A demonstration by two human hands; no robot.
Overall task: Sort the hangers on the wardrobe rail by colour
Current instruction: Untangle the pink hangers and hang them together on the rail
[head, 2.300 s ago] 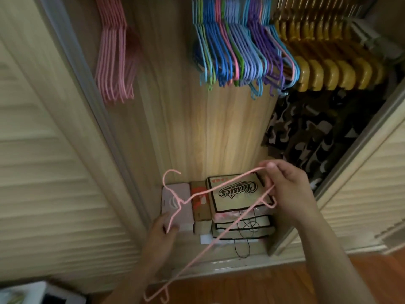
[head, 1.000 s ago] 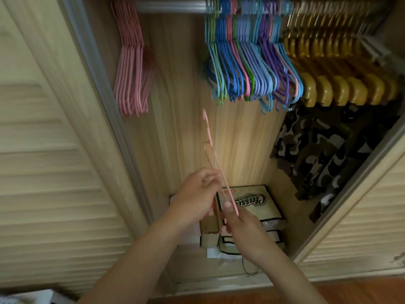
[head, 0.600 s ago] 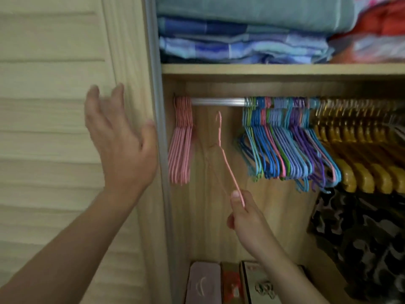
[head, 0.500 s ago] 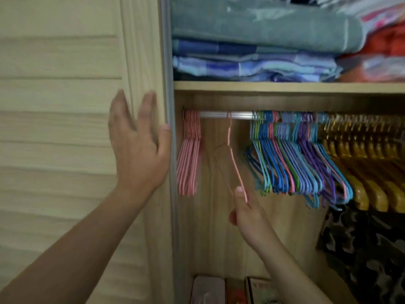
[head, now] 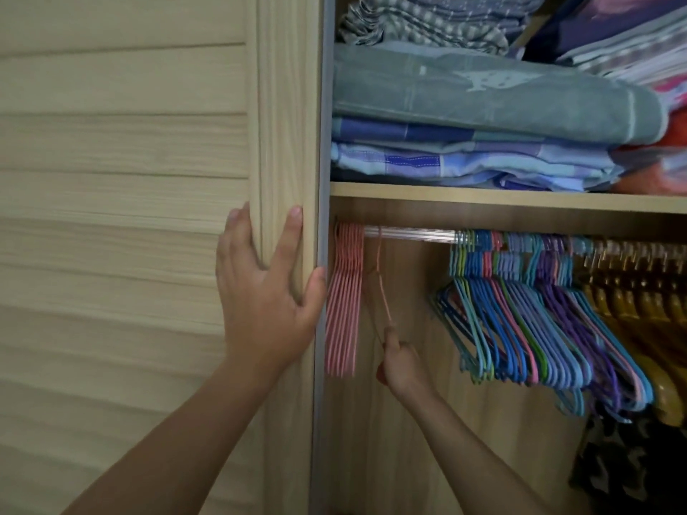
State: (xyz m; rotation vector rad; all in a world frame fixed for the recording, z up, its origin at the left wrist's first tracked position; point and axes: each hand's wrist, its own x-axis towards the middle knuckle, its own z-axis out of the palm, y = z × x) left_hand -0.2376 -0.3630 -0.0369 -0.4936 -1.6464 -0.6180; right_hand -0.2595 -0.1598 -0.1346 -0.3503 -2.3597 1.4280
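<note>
Pink hanger (head: 383, 288) hooked on rail (head: 409, 232), right hand (head: 399, 362) pinching it; left hand (head: 265, 291) flat on door (head: 130, 143).

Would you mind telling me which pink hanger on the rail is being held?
The lone pink hanger, hooked just right of the pink bunch; the right hand pinches its lower end.
</note>
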